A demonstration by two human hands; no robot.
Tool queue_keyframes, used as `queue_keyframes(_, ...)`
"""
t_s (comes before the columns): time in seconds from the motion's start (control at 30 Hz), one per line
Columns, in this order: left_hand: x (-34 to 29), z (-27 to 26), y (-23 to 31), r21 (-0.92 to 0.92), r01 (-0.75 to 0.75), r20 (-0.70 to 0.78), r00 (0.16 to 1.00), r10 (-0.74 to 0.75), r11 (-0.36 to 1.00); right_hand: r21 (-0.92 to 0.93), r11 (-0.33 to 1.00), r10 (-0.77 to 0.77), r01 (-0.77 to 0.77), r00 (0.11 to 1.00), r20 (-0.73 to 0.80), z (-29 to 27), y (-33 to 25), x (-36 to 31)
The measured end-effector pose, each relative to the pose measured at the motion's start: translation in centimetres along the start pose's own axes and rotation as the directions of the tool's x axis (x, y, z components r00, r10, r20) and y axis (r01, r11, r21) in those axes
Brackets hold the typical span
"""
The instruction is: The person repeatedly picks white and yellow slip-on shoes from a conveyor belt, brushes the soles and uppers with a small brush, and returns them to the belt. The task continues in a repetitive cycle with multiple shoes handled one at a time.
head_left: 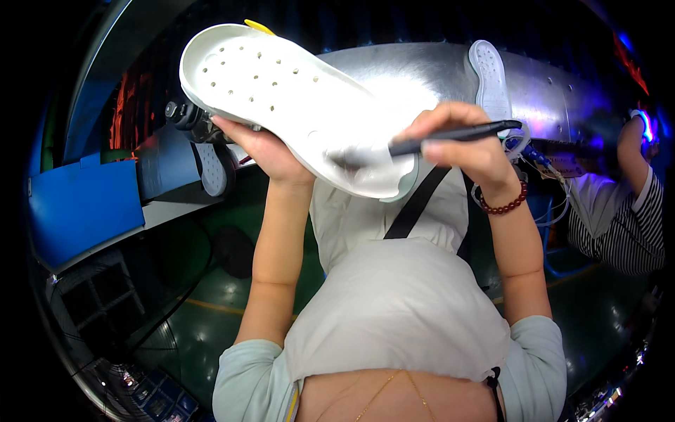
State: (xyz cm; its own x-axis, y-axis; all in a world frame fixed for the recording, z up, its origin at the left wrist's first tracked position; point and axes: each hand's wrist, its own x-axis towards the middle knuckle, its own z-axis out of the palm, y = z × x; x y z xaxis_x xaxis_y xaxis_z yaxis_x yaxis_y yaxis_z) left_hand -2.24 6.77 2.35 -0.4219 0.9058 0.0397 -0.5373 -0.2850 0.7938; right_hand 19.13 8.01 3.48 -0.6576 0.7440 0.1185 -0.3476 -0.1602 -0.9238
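A large white shoe sole (281,91) with rows of small holes is held up, tilted, in front of me. My left hand (271,151) grips it from below along its near left edge; most of the fingers are hidden beneath it. In my right hand (464,141) is a black-handled brush (450,137), pinched between thumb and fingers. Its blurred tip meets the inner face of the sole near the end closest to me. A small yellow tab (259,27) sticks out at the sole's far rim.
Beyond the sole runs a shiny metal conveyor surface (534,91), with another white sole (490,77) lying on it. At left are a blue panel (84,211), a dark-rimmed sole (212,169) and a black knobbed fixture (186,116). A co-worker in stripes (619,225) is at right.
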Motion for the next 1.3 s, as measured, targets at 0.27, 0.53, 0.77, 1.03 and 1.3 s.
queue_keyframes(0.27,0.6,-0.9,0.4,0.072,0.012,0.042,0.999,-0.015,0.997,-0.104,0.985,-0.129,0.141,0.985,0.115,-0.2,1.2,-0.1)
queue_keyframes(0.53,0.6,-0.1,1.3,-0.266,0.266,0.524,0.847,-0.093,0.926,-0.227,0.974,0.01,0.015,0.994,0.108,1.0,0.7,-0.3)
queue_keyframes(0.77,1.6,-1.5,0.0,-0.304,0.201,0.439,0.897,-0.05,0.931,-0.148,0.988,0.003,-0.031,0.983,-0.185,-0.2,1.8,-0.1)
queue_keyframes(1.03,0.4,0.9,1.3,-0.177,0.124,0.202,0.975,-0.087,0.976,0.066,0.998,0.031,-0.02,0.986,-0.162,-0.4,3.0,-0.5)
queue_keyframes(1.3,-2.4,2.5,1.9,-0.334,0.213,0.186,0.97,-0.157,0.918,0.282,0.958,0.007,0.045,0.984,-0.18,2.9,0.2,0.0)
